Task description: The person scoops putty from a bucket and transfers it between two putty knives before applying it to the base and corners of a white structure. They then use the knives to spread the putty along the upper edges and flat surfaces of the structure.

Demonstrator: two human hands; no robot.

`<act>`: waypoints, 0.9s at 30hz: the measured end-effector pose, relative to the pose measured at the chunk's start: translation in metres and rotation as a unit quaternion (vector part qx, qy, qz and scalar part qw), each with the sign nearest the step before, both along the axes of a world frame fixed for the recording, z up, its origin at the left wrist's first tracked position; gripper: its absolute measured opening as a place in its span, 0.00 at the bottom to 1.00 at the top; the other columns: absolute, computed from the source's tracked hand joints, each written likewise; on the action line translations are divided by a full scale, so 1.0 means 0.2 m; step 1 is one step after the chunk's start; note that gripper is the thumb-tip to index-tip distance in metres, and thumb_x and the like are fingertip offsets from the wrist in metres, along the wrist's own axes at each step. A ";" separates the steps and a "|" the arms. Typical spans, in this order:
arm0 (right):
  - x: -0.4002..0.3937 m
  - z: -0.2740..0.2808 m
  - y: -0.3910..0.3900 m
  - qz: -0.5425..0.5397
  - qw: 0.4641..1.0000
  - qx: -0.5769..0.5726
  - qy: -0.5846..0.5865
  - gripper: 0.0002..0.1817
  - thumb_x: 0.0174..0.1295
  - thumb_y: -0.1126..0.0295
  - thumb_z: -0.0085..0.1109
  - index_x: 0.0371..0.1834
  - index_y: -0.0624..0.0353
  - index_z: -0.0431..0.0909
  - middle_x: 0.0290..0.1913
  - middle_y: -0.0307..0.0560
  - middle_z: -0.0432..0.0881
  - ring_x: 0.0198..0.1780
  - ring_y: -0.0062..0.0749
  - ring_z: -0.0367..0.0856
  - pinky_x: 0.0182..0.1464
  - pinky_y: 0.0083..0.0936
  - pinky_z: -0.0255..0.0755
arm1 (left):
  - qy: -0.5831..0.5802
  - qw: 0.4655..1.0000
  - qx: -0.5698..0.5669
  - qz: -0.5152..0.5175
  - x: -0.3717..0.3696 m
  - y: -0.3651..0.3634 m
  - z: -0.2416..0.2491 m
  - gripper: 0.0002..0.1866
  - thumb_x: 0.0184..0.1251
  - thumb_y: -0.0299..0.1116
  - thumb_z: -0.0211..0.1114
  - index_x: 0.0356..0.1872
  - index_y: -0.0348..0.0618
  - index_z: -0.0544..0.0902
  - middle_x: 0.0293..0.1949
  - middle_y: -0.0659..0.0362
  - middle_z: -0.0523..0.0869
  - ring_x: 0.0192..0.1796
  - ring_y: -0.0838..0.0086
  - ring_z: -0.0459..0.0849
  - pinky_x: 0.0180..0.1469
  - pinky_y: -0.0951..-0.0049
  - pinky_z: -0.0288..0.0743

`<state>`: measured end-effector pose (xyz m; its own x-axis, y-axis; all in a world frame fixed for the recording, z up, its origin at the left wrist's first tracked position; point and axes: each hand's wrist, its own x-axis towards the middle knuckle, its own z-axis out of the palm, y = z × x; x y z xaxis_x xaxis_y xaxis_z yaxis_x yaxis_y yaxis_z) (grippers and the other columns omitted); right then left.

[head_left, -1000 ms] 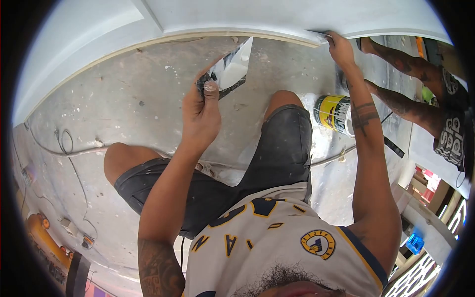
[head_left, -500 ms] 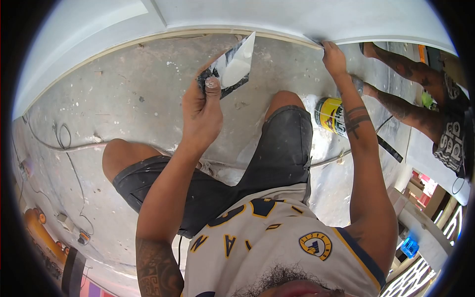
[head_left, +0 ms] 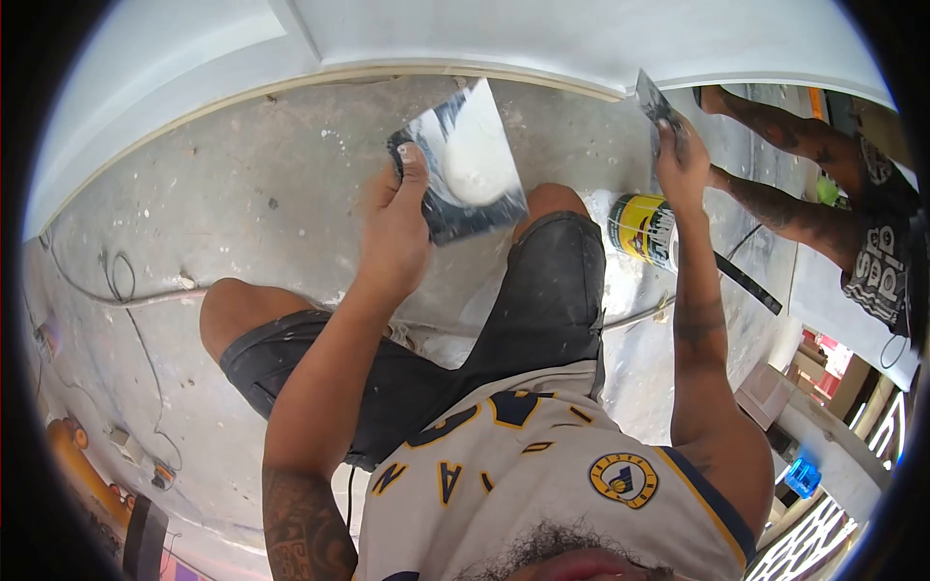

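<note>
My left hand (head_left: pixel 397 228) grips the edge of a flat metal plate (head_left: pixel 446 218) that carries a mound of white paste (head_left: pixel 480 160); the thumb lies on top of the plate. On the right, my right hand (head_left: pixel 683 165) is closed around a putty knife (head_left: pixel 654 97), whose blade points up near the lower edge of the white wall panel (head_left: pixel 542 39). The blade is apart from the plate. Below my right hand stands a yellow and white bucket (head_left: pixel 641 228), close to my forearm.
Another person's tattooed legs (head_left: pixel 785 208) extend in from the right. Cables (head_left: pixel 145 290) lie on the grey floor (head_left: pixel 242 213) at left. A long dark bar (head_left: pixel 746 283) is beside the bucket. An orange cylinder (head_left: pixel 87 474) sits at the lower left.
My right hand has drawn the putty knife back from the panel's lower edge, turning its blade upward. My left hand has tilted the plate so its pasted face shows more, and the plate is lower.
</note>
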<state>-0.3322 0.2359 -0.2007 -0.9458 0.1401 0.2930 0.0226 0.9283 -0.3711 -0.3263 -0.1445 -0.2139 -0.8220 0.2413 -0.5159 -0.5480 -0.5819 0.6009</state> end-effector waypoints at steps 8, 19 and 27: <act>0.36 0.19 -0.72 0.438 0.890 0.019 0.124 0.16 0.67 0.69 0.60 0.56 0.38 0.82 0.61 0.49 0.80 0.59 0.54 0.80 0.54 0.44 0.75 | -0.223 0.926 0.262 -0.159 0.07 0.07 0.02 0.23 0.80 0.47 0.54 0.63 0.38 0.75 0.54 0.54 0.86 0.53 0.65 0.88 0.58 0.61 0.82; -0.01 -0.15 -0.01 -0.065 0.969 -0.022 -0.236 0.15 0.64 0.64 0.56 0.49 0.60 0.81 0.35 0.62 0.85 0.40 0.58 0.85 0.44 0.44 0.76 | -0.054 0.992 0.111 0.010 -0.09 -0.12 0.09 0.24 0.81 0.47 0.53 0.64 0.39 0.73 0.55 0.55 0.84 0.55 0.67 0.86 0.57 0.64 0.80; -0.42 -0.31 0.35 -0.159 0.949 -0.079 -0.259 0.18 0.58 0.61 0.54 0.41 0.66 0.81 0.29 0.64 0.85 0.29 0.54 0.87 0.38 0.43 0.81 | -0.029 0.990 0.136 0.026 -0.08 -0.11 0.06 0.23 0.81 0.46 0.53 0.64 0.39 0.74 0.57 0.56 0.84 0.55 0.68 0.86 0.58 0.64 0.80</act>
